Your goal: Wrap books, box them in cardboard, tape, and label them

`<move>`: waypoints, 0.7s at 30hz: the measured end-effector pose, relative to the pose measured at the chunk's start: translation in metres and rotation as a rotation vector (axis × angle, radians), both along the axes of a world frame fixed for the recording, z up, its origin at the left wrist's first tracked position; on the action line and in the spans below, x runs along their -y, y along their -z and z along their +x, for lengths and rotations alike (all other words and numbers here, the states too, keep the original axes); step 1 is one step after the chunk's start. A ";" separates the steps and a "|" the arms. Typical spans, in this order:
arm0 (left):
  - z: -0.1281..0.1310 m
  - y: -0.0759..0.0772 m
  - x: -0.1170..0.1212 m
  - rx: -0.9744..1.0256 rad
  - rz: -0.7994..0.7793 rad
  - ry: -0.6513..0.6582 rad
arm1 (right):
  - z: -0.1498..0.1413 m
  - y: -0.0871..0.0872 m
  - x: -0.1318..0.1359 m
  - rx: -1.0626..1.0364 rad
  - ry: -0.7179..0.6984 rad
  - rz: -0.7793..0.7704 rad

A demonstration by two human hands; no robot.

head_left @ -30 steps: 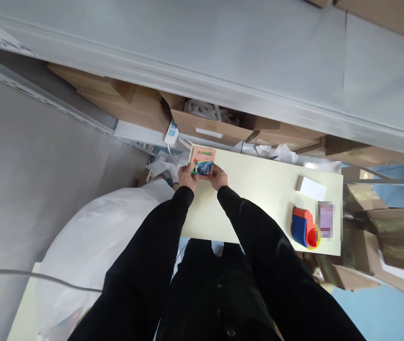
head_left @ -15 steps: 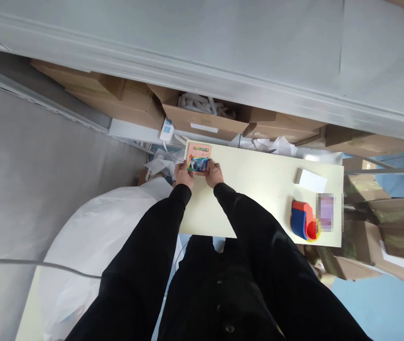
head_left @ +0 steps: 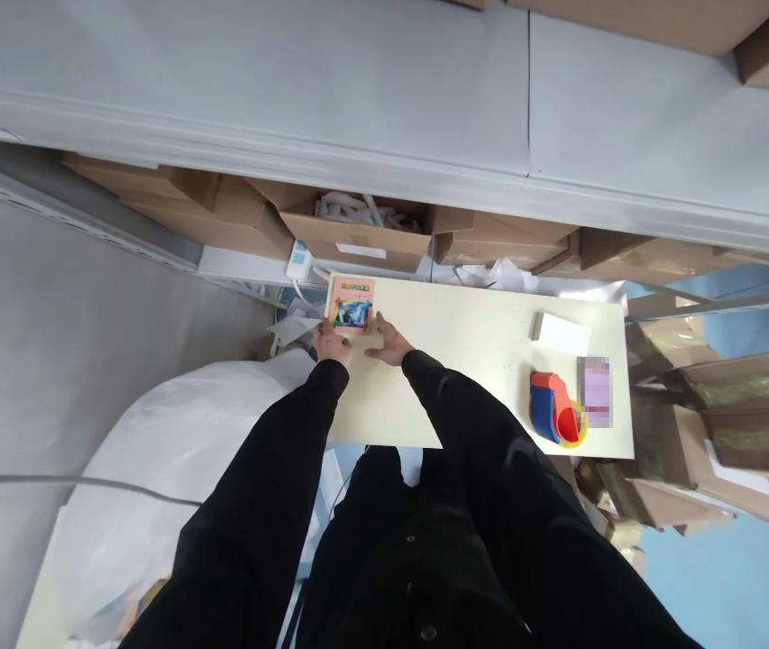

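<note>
A small pink booklet (head_left: 352, 305) with a colourful picture lies at the far left corner of the cream table (head_left: 479, 379). My left hand (head_left: 330, 342) rests at the booklet's near left corner, fingers touching its edge. Just to the booklet's right, my right hand (head_left: 389, 342) is open with the fingers spread flat on the table, holding nothing. Both arms are in black sleeves.
A red and blue tape dispenser (head_left: 555, 408) and a white pad (head_left: 561, 333) sit on the table's right side. Open cardboard boxes (head_left: 357, 230) line the floor beyond the table under a grey shelf. A large white bag (head_left: 174, 451) sits at my left.
Both hands held the booklet together before. Now the booklet lies flat on the table, and the right hand has let go and spread open beside it.
</note>
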State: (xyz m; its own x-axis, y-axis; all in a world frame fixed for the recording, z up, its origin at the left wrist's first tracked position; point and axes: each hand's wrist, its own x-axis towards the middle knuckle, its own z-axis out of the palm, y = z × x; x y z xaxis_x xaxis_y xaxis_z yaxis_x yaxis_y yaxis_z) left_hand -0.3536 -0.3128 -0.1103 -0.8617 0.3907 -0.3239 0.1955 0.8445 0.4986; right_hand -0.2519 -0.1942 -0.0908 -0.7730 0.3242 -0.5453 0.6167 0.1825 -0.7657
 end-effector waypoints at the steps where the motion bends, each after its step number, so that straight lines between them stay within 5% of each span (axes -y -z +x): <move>1: 0.001 -0.001 0.002 0.001 -0.002 -0.003 | 0.001 -0.001 0.000 0.006 -0.004 0.002; 16: 0.008 -0.008 0.009 0.017 -0.028 0.011 | 0.005 -0.001 -0.001 -0.008 0.027 -0.003; 21: 0.039 -0.021 -0.013 -0.018 0.073 0.070 | 0.055 -0.028 -0.010 -0.167 0.143 0.015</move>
